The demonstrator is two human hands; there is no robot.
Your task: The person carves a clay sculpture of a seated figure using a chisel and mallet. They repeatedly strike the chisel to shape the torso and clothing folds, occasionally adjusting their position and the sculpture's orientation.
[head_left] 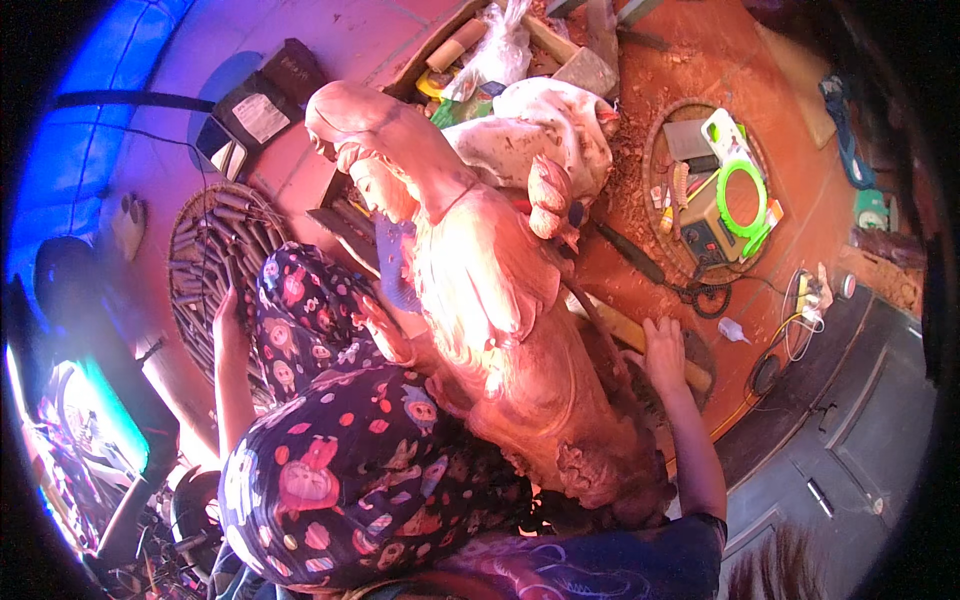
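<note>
Head view, one frame only. A large carved wooden statue (480,290) lies tilted across the person's lap, head end toward 11 o'clock, base toward 5 o'clock near the frame bottom. It takes up the picture's middle and rests on the patterned trouser legs (340,440).

Right hand (662,352) sits at 3 o'clock of the statue's lower body, fingers spread and laid flat, apparently on a long wooden stick (640,335) running just beside the statue; contact looks likely but the fisheye blur makes it hard to confirm. Nothing clamped in it.

Left hand (226,308) is out at 9 o'clock of the statue, well apart from it, reaching to the round woven tray (190,300) filled with carving chisels (215,250). Fingers are partly hidden behind the knee, so whether they are closed on a tool cannot be told.

At 1 o'clock of the statue a crumpled white cloth (545,130) lies on the floor. Further at 2 o'clock a second round tray (655,190) holds a small grey box device (705,225) and a green ring (742,195). A black cable (700,292) trails from it. Wood shavings (625,150) scatter over the red floor between cloth and tray. A black pouch (250,115) lies at 10 o'clock.
</note>
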